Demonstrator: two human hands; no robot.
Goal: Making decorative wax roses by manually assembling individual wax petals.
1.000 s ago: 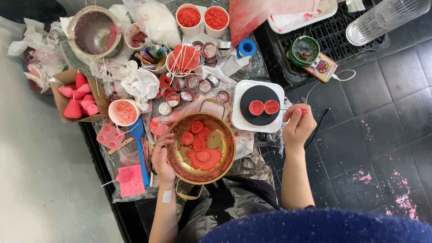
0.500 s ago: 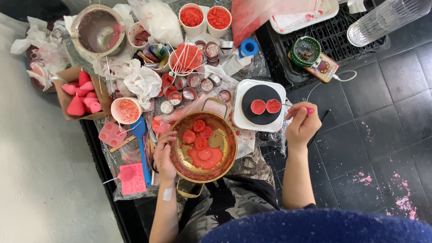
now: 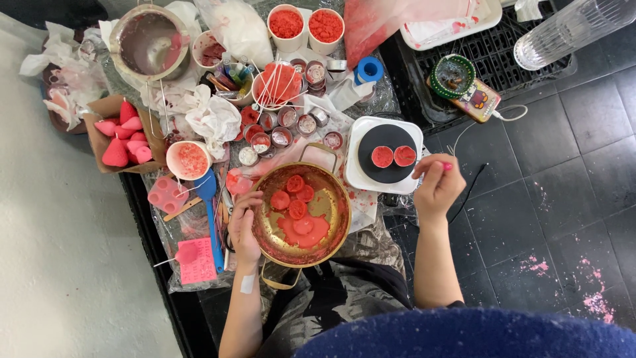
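A gold metal pot (image 3: pixel 332 229) sits in front of me with several red wax discs and melted red wax inside. My left hand (image 3: pixel 244 225) grips its left rim. My right hand (image 3: pixel 437 184) hovers to the right of a white hot plate (image 3: pixel 358 174), its fingers pinched on a small pink object. Two small round cups of red wax (image 3: pixel 393 156) stand on the plate's black disc.
Small tins (image 3: pixel 285 129), a cup of white wicks (image 3: pixel 275 83), two white cups of red granules (image 3: pixel 306 25), a grey pot (image 3: pixel 142 41), pink cone shapes in a cardboard box (image 3: pixel 122 139), a blue spatula (image 3: pixel 209 199) and a pink mould (image 3: pixel 165 194) crowd the plastic-covered surface. A black crate (image 3: pixel 464 73) stands right.
My right hand has shifted slightly right and down from the hot plate's edge. The left hand keeps its hold on the pot rim.
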